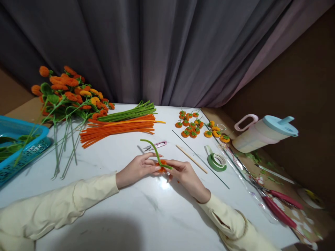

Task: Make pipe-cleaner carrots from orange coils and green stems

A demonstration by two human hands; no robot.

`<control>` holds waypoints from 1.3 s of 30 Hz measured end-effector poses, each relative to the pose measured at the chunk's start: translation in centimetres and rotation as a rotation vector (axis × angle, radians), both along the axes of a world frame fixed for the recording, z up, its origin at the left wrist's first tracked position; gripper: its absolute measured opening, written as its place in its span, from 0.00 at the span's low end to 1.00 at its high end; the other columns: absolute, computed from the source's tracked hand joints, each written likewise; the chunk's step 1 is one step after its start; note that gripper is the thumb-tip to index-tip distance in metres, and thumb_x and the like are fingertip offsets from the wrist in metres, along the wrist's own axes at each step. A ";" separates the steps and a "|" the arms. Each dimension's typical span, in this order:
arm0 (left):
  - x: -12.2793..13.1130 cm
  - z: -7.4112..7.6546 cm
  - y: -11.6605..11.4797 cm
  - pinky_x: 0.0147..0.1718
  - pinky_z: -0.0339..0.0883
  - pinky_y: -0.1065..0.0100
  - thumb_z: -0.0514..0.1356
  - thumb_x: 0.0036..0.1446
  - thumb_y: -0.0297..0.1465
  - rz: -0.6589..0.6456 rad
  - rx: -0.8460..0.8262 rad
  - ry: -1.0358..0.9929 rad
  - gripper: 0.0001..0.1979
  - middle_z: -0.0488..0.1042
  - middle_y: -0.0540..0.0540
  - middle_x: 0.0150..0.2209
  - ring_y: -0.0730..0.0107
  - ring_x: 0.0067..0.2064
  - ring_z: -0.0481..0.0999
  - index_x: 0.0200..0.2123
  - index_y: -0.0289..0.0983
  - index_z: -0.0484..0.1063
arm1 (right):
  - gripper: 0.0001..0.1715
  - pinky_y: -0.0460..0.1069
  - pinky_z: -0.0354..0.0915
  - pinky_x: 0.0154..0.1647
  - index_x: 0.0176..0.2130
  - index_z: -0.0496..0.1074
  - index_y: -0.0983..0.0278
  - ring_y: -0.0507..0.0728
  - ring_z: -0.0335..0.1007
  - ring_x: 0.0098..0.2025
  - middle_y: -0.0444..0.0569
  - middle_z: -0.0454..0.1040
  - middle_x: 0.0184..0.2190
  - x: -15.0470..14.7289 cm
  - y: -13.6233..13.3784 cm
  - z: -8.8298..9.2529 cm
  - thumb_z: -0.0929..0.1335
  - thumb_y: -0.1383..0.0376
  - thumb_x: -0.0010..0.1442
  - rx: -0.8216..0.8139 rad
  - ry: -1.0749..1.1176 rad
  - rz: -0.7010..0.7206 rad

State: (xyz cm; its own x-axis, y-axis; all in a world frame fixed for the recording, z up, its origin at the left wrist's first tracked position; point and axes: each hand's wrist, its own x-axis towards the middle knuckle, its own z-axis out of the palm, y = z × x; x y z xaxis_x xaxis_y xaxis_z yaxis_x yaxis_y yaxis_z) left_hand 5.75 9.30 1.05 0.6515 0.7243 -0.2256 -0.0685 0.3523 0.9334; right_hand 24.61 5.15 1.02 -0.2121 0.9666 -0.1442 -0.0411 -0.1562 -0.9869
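Near the middle of the white table, my left hand has its fingers closed on the left side of a small orange fuzzy piece. From the right, my right hand pinches the same piece together with one end of a green fuzzy stem. The stem curves up and to the left from the orange piece, its other end free in the air. Fingers partly cover the orange piece. Just behind my hands lie small pink-handled snips.
Orange stems and green stems lie behind. Flowers and a blue basket are left. Small orange pieces, a wooden stick, green tape, red-handled pliers and a tumbler are right.
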 end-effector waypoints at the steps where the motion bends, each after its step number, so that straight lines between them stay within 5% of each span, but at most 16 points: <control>1: 0.0 0.0 0.0 0.41 0.71 0.63 0.65 0.50 0.35 -0.005 0.001 0.006 0.23 0.78 0.42 0.35 0.63 0.38 0.78 0.47 0.33 0.66 | 0.17 0.45 0.65 0.25 0.42 0.77 0.62 0.49 0.65 0.26 0.50 0.77 0.37 0.0 0.0 0.0 0.71 0.57 0.53 0.010 -0.009 -0.003; 8: 0.0 -0.1 -0.1 0.41 0.70 0.63 0.67 0.48 0.35 0.006 0.009 0.045 0.22 0.78 0.43 0.33 0.63 0.37 0.78 0.45 0.32 0.68 | 0.13 0.46 0.69 0.28 0.36 0.79 0.61 0.50 0.68 0.27 0.50 0.74 0.38 -0.3 0.0 0.3 0.70 0.56 0.54 0.078 -0.058 -0.023; 16: -0.1 -0.2 -0.1 0.41 0.71 0.64 0.66 0.48 0.37 0.003 -0.010 0.079 0.23 0.78 0.44 0.30 0.63 0.37 0.79 0.44 0.31 0.68 | 0.11 0.47 0.67 0.35 0.39 0.78 0.61 0.53 0.71 0.36 0.50 0.74 0.35 -0.4 -0.3 -0.2 0.68 0.63 0.57 0.339 -0.260 -0.021; 29: -0.1 0.0 0.2 0.46 0.71 0.61 0.65 0.50 0.38 -0.021 0.025 0.038 0.22 0.79 0.41 0.39 0.61 0.41 0.77 0.45 0.30 0.75 | 0.11 0.47 0.68 0.37 0.39 0.78 0.61 0.54 0.71 0.37 0.50 0.74 0.38 -0.3 -0.1 -0.1 0.69 0.61 0.56 0.224 -0.178 -0.058; 39: -0.2 -0.3 0.3 0.43 0.71 0.66 0.65 0.50 0.37 -0.005 -0.009 0.034 0.24 0.78 0.41 0.40 0.67 0.39 0.77 0.49 0.32 0.73 | 0.14 0.48 0.69 0.39 0.46 0.74 0.61 0.55 0.71 0.40 0.51 0.73 0.40 -0.1 -0.5 -0.6 0.69 0.65 0.58 0.661 -0.443 -0.062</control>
State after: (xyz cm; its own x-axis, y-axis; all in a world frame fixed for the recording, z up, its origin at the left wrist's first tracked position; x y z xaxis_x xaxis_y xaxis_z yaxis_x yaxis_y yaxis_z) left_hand 5.51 9.60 0.79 0.6467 0.7192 -0.2543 -0.0348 0.3608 0.9320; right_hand 24.54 4.66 0.46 -0.2124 0.8896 0.4043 0.3869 0.4565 -0.8012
